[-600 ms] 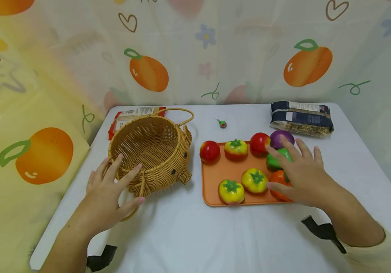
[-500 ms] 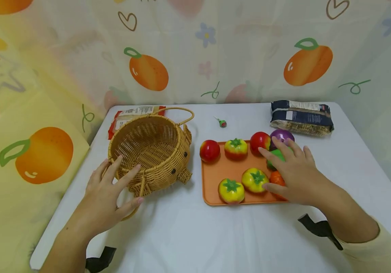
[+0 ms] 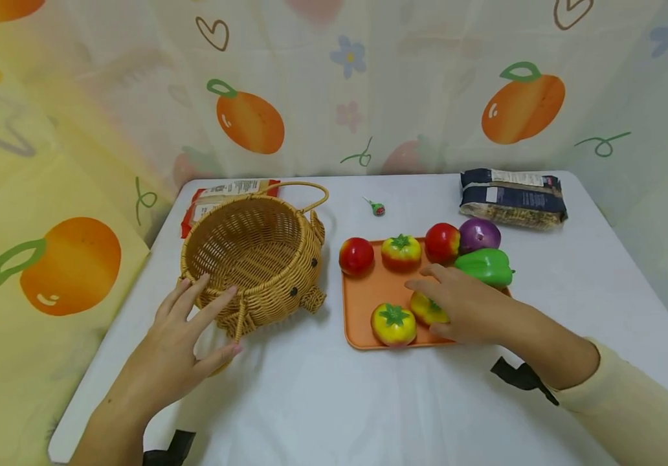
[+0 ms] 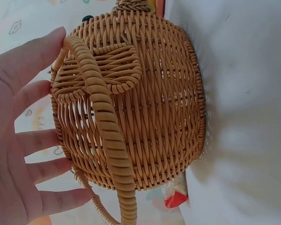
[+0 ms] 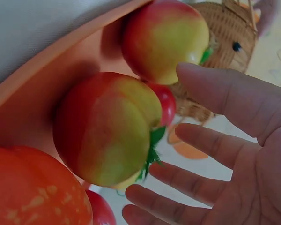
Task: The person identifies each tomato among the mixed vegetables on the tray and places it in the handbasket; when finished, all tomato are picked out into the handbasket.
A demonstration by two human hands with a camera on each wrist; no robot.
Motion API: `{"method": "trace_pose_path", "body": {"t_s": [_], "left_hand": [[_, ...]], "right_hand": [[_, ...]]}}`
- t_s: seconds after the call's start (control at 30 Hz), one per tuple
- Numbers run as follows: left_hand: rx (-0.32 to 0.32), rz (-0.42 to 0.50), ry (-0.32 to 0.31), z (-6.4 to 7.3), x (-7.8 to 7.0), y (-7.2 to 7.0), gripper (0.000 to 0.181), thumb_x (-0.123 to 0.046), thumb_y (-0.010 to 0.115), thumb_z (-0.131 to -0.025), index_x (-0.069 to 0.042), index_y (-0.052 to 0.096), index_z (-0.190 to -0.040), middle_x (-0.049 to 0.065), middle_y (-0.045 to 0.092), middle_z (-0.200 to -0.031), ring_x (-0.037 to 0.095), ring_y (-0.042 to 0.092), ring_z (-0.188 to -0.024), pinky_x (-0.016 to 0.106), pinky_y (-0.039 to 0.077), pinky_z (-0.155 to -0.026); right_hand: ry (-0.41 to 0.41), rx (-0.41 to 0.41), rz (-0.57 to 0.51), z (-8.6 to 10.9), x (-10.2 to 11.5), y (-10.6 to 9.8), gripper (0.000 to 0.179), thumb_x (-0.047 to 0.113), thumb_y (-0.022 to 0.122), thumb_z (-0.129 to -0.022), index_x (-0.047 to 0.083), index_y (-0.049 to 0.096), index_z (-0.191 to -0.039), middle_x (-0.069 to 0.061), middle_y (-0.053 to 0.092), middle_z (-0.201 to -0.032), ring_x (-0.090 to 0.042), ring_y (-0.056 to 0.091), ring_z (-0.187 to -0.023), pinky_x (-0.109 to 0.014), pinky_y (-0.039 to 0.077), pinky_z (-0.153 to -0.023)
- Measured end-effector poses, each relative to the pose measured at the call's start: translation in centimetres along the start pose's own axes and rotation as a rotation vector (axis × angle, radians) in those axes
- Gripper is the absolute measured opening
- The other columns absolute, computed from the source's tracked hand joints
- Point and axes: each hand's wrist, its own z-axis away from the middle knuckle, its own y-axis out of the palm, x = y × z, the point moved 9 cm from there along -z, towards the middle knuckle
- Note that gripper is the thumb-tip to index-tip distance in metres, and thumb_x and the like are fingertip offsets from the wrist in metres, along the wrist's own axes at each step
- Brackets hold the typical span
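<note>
My left hand [image 3: 171, 343] spreads its fingers at the near rim of a wicker basket [image 3: 284, 301] with an animal face. In the left wrist view its fingertips lie along the rim beside the wrapped handle [image 4: 110, 126]; whether they touch is unclear. My right hand [image 3: 468, 307], fingers extended and slightly bent, hovers over the orange tray [image 3: 363, 304]. Beneath it a yellow-red toy tomato [image 3: 425, 310] is partly hidden. Seen from the right wrist, that tomato [image 5: 107, 126] sits close before the fingers, not gripped. Another such tomato [image 3: 393, 325] lies to its left.
Along the tray's back are a red fruit [image 3: 356, 256], another tomato [image 3: 401, 252], a second red fruit [image 3: 442, 243], a purple onion-like vegetable [image 3: 479, 235] and a green pepper [image 3: 485, 266]. Behind stand a dark packet [image 3: 513, 199], a red packet [image 3: 226, 189] and a small green-red item [image 3: 377, 209].
My right hand has moved left and lower, from over the pepper and the orange item to the yellow-red tomato. The pepper now shows fully. My left hand has barely moved.
</note>
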Motion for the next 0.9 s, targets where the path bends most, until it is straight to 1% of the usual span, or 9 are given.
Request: {"method": "trace_pose_path", "body": {"t_s": [0.13, 0.2, 0.4, 0.5, 0.6, 0.67, 0.8, 0.9], "left_hand": [[-0.022, 0.02, 0.013, 0.1, 0.1, 0.0, 0.086, -0.041, 0.086, -0.082, -0.034, 0.043, -0.156, 0.015, 0.028, -0.166, 0.046, 0.02, -0.152, 0.082, 0.042, -0.092], [-0.04, 0.023, 0.026, 0.0, 0.1, -0.1, 0.086, -0.04, 0.087, -0.08, -0.033, 0.045, -0.155, 0.015, 0.031, -0.165, 0.046, 0.02, -0.152, 0.082, 0.042, -0.092], [-0.1, 0.049, 0.101, -0.2, -0.2, -0.5, 0.086, -0.035, 0.091, -0.073, -0.028, 0.053, -0.15, 0.013, 0.041, -0.16, 0.045, 0.022, -0.151, 0.08, 0.041, -0.096], [-0.115, 0.065, 0.139, -0.4, -0.3, -0.7, 0.086, -0.032, 0.092, -0.072, -0.027, 0.054, -0.149, 0.012, 0.044, -0.157, 0.047, 0.025, -0.149, 0.08, 0.04, -0.097], [-0.123, 0.07, 0.161, -0.5, -0.4, -0.6, 0.086, -0.032, 0.092, -0.071, -0.027, 0.054, -0.149, 0.011, 0.045, -0.156, 0.049, 0.026, -0.147, 0.08, 0.038, -0.098], [-0.128, 0.069, 0.166, -0.5, -0.4, -0.6, 0.087, -0.033, 0.092, -0.071, -0.027, 0.054, -0.149, 0.011, 0.046, -0.156, 0.05, 0.027, -0.146, 0.08, 0.037, -0.099], [-0.117, 0.055, 0.141, -0.4, -0.2, -0.4, 0.085, -0.036, 0.09, -0.074, -0.029, 0.053, -0.15, 0.008, 0.045, -0.157, 0.049, 0.027, -0.147, 0.083, 0.03, -0.1], [-0.112, 0.051, 0.134, -0.3, -0.2, -0.3, 0.084, -0.036, 0.089, -0.075, -0.03, 0.053, -0.15, 0.008, 0.044, -0.158, 0.048, 0.026, -0.148, 0.083, 0.028, -0.101]], "right_hand": [[-0.033, 0.007, 0.056, -0.5, 0.3, 0.3, 0.068, 0.023, 0.084, -0.085, 0.015, 0.055, -0.146, -0.018, 0.048, -0.147, -0.039, 0.054, -0.13, -0.057, 0.054, -0.101], [-0.033, 0.011, 0.074, -0.7, 0.4, 0.4, 0.064, 0.022, 0.083, -0.085, 0.015, 0.058, -0.144, -0.017, 0.052, -0.14, -0.037, 0.056, -0.125, -0.055, 0.055, -0.1], [-0.019, 0.022, 0.093, -1.4, 0.3, 0.5, 0.054, 0.018, 0.082, -0.085, 0.013, 0.064, -0.136, -0.012, 0.059, -0.125, -0.031, 0.059, -0.116, -0.053, 0.056, -0.1], [-0.011, 0.021, 0.093, -1.5, 0.2, 0.5, 0.053, 0.018, 0.082, -0.084, 0.012, 0.066, -0.134, -0.011, 0.06, -0.121, -0.03, 0.059, -0.113, -0.052, 0.055, -0.1], [-0.007, 0.017, 0.099, -1.6, 0.2, 0.5, 0.052, 0.016, 0.082, -0.084, 0.012, 0.066, -0.133, -0.01, 0.06, -0.118, -0.029, 0.059, -0.111, -0.052, 0.055, -0.101], [-0.005, 0.016, 0.101, -1.6, 0.2, 0.6, 0.052, 0.014, 0.082, -0.083, 0.011, 0.066, -0.133, -0.01, 0.06, -0.118, -0.029, 0.059, -0.11, -0.052, 0.055, -0.101], [0.0, 0.016, 0.097, -1.6, 0.1, 0.6, 0.053, 0.013, 0.082, -0.083, 0.011, 0.066, -0.133, -0.01, 0.06, -0.118, -0.029, 0.059, -0.109, -0.053, 0.055, -0.101], [0.007, 0.025, 0.09, -1.7, 0.1, 0.7, 0.054, 0.012, 0.083, -0.082, 0.011, 0.066, -0.134, -0.011, 0.06, -0.118, -0.029, 0.059, -0.109, -0.052, 0.056, -0.099]]}}
